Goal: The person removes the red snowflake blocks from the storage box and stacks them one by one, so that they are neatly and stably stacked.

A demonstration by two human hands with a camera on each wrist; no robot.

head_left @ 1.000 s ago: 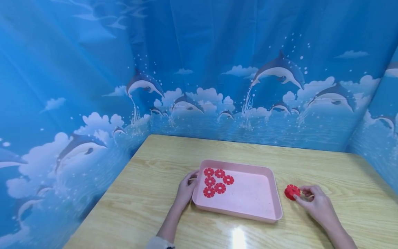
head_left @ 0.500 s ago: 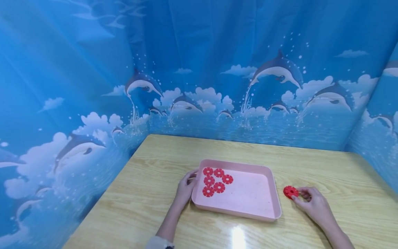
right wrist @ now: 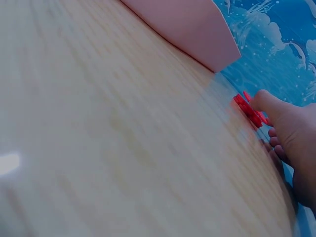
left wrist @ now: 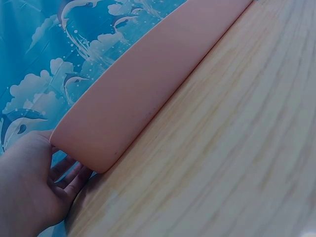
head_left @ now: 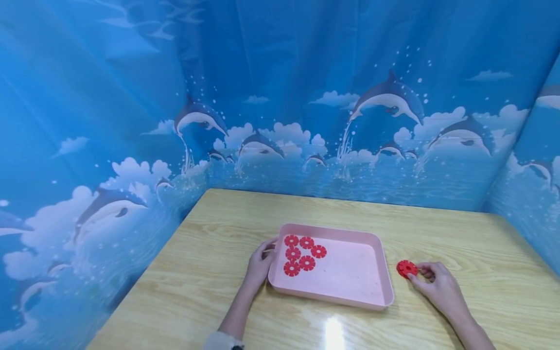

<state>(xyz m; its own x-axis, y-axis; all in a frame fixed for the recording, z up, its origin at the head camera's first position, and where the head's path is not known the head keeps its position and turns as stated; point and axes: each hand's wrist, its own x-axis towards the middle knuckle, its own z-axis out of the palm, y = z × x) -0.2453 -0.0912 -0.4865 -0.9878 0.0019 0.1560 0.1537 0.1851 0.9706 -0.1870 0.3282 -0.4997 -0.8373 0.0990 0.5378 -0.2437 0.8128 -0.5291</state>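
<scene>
In the head view my left hand holds the left end of a pink tray. The left wrist view shows its fingers bent beside the tray's lower corner. Inside the tray, several red notched interlocking discs lie flat in a cluster at the left. To the right of the tray, my right hand pinches a small stack of red interlocking discs between thumb and finger. Seen from the right wrist, this stack is tilted close over the table, its far side partly hidden by the thumb.
The tray stands on a wood-grain table. Behind and beside the table hangs a blue curtain printed with dolphins and clouds. A bright light reflection lies on the table in front of the tray.
The red discs in my right hand have turned slightly, showing more of their top face. The whole head view has shifted a little; my left hand stays at the tray, and the discs inside keep their places.
</scene>
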